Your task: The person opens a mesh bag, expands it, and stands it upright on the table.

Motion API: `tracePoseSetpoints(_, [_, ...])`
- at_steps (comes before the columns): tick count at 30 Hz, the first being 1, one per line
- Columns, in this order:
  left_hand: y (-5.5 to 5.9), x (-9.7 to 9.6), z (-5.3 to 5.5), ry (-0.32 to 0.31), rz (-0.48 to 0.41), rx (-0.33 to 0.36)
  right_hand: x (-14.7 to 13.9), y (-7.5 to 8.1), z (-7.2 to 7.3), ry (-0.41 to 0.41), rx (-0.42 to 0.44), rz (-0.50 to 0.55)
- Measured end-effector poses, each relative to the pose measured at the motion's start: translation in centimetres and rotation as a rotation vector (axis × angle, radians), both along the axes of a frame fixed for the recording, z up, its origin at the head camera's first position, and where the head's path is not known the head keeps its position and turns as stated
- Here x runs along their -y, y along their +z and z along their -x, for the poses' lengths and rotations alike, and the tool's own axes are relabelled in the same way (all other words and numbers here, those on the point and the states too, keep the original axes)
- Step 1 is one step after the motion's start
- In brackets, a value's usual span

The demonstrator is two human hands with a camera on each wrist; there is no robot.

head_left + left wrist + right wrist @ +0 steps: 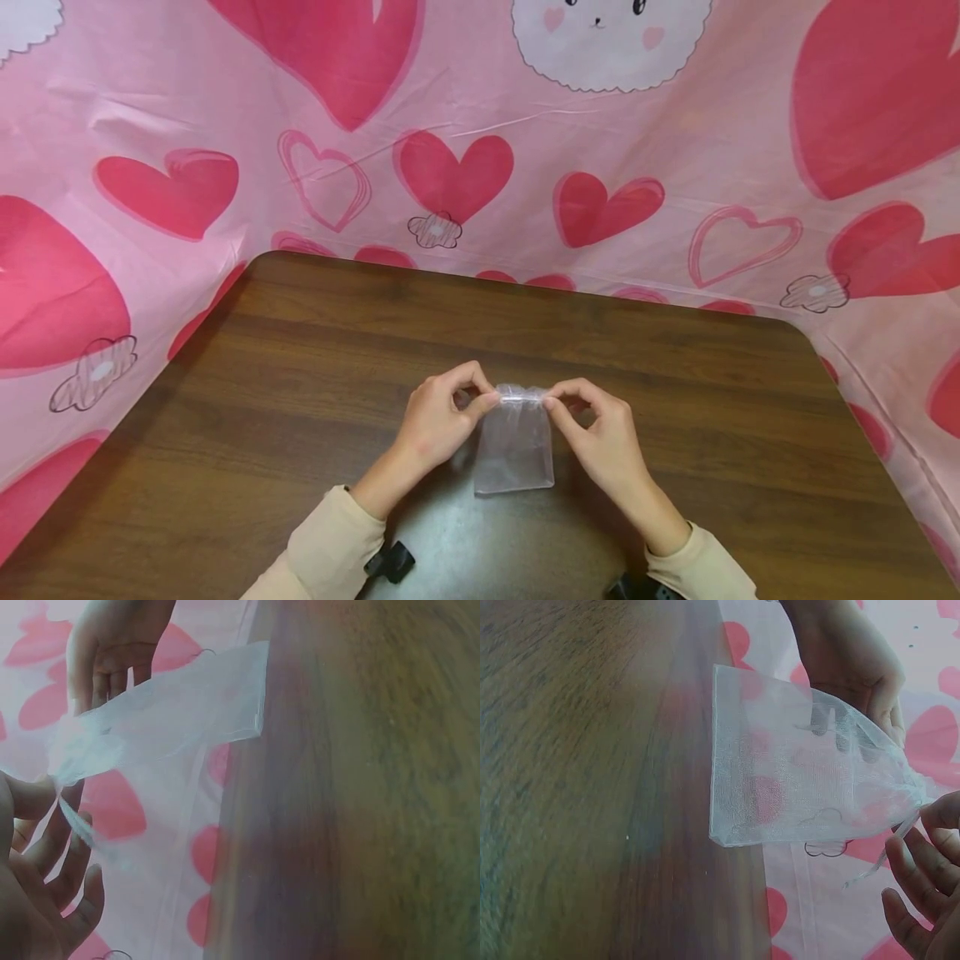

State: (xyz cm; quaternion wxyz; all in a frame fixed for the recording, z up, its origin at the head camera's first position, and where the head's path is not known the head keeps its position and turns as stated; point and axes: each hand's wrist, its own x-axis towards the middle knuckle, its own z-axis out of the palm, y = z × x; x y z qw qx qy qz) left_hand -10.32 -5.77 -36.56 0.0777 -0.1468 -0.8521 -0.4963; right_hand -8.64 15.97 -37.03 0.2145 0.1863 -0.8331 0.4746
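Note:
A small sheer white organza drawstring bag (514, 454) hangs between both hands, its gathered mouth at the top and its flat bottom edge toward the person. The left hand (442, 417) pinches the left side of the gathered neck between thumb and forefinger. On the other side, the right hand (600, 429) pinches the neck the same way. A short drawstring end (877, 862) trails below the right hand's fingers in the right wrist view; another cord end (79, 825) hangs by the left hand in the left wrist view. Nothing shows inside the sheer bag.
A brown wood-grain table (300, 350) with rounded corners lies under the hands. Pink cloth (465, 100) printed with hearts surrounds its back and sides. Black camera mounts (390, 562) sit at the beige sleeves (330, 537).

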Motion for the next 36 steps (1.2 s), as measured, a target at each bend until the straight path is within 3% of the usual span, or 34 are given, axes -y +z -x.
tracePoseSetpoints(12, [0.2, 0.9, 0.4, -0.03, -0.011, -0.024, -0.6, 0.2, -0.2, 0.002, 0.004, 0.001])
tracePoseSetpoints(30, [0.0, 2.0, 0.8, -0.059, 0.087, -0.112, -1.0, 0.4, 0.5, 0.064, -0.043, -0.061])
tracePoseSetpoints(36, [-0.1, 2.3, 0.7, -0.053, 0.121, -0.109, -1.4, 0.5, 0.7, 0.113, -0.016, -0.101])
